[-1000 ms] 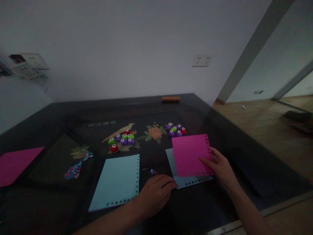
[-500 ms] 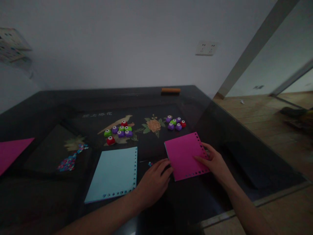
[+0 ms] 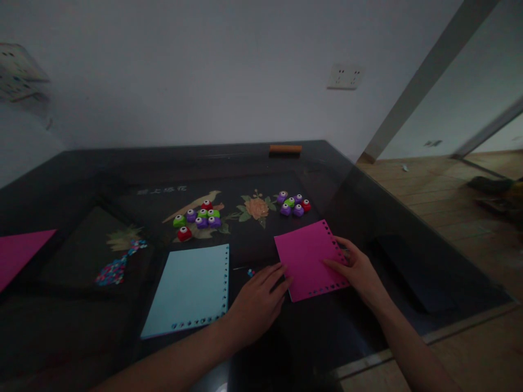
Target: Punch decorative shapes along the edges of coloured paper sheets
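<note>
A pink sheet [image 3: 307, 260] with holes punched along its right and lower edges lies tilted between my hands. My right hand [image 3: 352, 267] pinches its right edge, thumb on top and fingers beneath. The fingers of my left hand [image 3: 263, 296] touch the sheet's left edge, the thumb close to the index finger; whether they grip it is hard to tell. Left of my left hand lies a pale blue sheet [image 3: 192, 288], also punched along its right and lower edges. A few tiny colored bits [image 3: 250, 273] sit beside my left fingers.
Eye-topped beads form a left group [image 3: 203, 215] and a right group [image 3: 291, 203]. Colored bits [image 3: 112, 271] and another pink sheet [image 3: 20, 253] lie left. An orange stick [image 3: 285, 148] is at the back of the dark table [image 3: 347, 190]; a dark flat object [image 3: 408, 272] lies right.
The pink sheet's upper layer has shifted slightly, hiding the blue strip seen before along its left edge. My left thumb has moved slightly right onto the sheet.
</note>
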`<state>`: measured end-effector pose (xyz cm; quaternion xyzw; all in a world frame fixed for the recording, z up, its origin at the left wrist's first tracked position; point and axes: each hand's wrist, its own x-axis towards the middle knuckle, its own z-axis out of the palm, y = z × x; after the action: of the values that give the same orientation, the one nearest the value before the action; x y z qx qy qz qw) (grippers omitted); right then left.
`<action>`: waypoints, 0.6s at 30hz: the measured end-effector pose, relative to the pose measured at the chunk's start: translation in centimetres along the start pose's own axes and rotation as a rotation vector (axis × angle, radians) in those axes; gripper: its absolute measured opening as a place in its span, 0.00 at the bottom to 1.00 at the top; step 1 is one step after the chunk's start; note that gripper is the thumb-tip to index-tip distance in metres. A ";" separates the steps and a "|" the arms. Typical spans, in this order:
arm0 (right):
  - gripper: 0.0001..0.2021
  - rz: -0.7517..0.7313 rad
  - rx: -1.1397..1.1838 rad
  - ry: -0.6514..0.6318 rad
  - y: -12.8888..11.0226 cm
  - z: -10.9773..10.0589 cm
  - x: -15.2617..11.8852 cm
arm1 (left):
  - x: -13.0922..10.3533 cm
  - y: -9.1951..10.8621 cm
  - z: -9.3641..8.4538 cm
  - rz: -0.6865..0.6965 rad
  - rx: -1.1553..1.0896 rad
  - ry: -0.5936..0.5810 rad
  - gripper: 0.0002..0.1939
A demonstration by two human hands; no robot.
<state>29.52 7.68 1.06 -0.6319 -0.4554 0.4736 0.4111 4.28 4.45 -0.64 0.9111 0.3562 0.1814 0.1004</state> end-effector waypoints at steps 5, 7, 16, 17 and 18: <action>0.37 0.006 0.024 -0.017 -0.3 -0.3 -0.2 | 0.0 0.0 -0.1 0.006 0.005 -0.013 0.23; 0.37 -0.015 0.001 0.011 -0.4 -0.4 -0.3 | 0.0 -0.1 -0.1 0.006 0.004 -0.018 0.23; 0.26 -0.066 -0.068 0.024 0.3 -0.9 0.1 | 0.0 -0.1 0.0 0.000 -0.003 0.002 0.22; 0.25 -0.075 -0.080 0.023 0.4 -0.9 0.2 | 0.0 -0.1 0.0 -0.002 -0.004 0.005 0.22; 0.24 -0.085 -0.090 0.025 0.6 -1.0 0.3 | 0.0 -0.1 0.0 -0.003 -0.005 0.007 0.22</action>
<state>30.59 7.73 0.65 -0.6357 -0.4973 0.4269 0.4078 4.23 4.51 -0.65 0.9098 0.3572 0.1852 0.1015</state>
